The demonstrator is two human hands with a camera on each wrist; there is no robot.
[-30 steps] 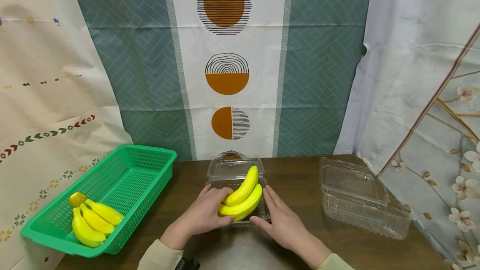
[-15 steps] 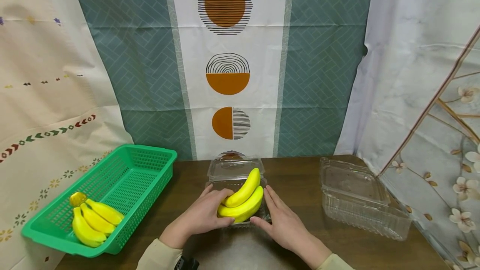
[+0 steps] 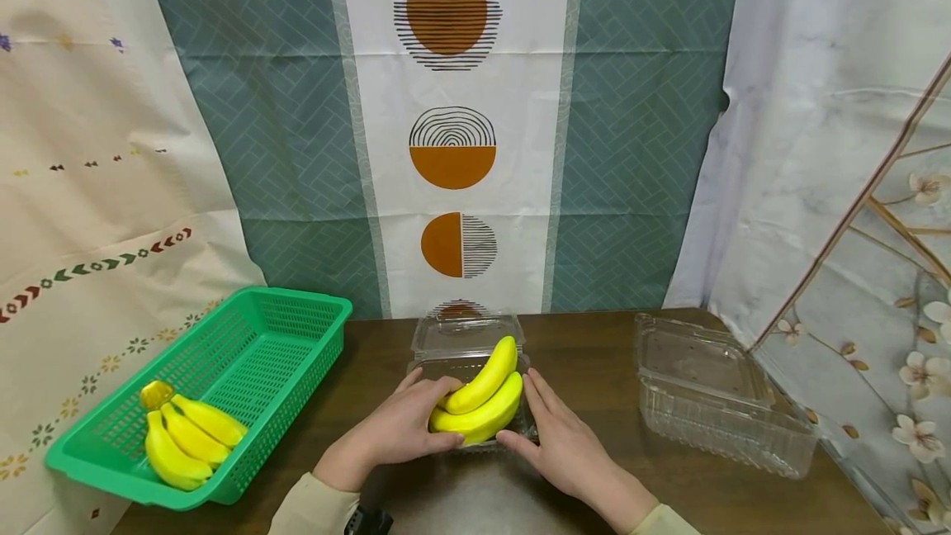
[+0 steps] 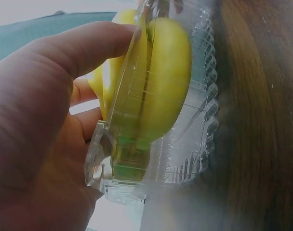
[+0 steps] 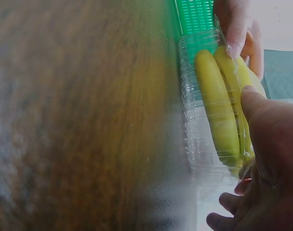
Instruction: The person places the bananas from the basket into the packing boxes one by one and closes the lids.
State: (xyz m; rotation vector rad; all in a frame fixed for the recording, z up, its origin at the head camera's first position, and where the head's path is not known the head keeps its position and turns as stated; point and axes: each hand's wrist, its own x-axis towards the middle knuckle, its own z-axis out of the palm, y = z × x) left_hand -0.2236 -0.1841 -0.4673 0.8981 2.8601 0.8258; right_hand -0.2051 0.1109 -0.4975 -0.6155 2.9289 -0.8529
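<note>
A bunch of yellow bananas (image 3: 481,418) lies partly inside a clear plastic clamshell container (image 4: 203,89), with its upper part above the rim. My left hand (image 3: 401,426) grips the bunch from the left, thumb in front and fingers behind. In the left wrist view that thumb lies at the container's rim. My right hand (image 3: 570,444) rests along the container's right side, fingers extended and thumb at the front corner. The container's hinged lid (image 3: 466,335) is raised at the back. Both hands hide parts of the container's sides.
On the left stands a green plastic basket (image 3: 286,291) with another bunch of bananas (image 3: 191,440) at its near end. A second clear clamshell container (image 3: 724,419), lid up, sits at the right of the brown wooden table (image 3: 594,353). Patterned cloths (image 3: 631,147) hang behind.
The bananas have sunk slightly lower into the container. Both hands have stayed in nearly the same places.
</note>
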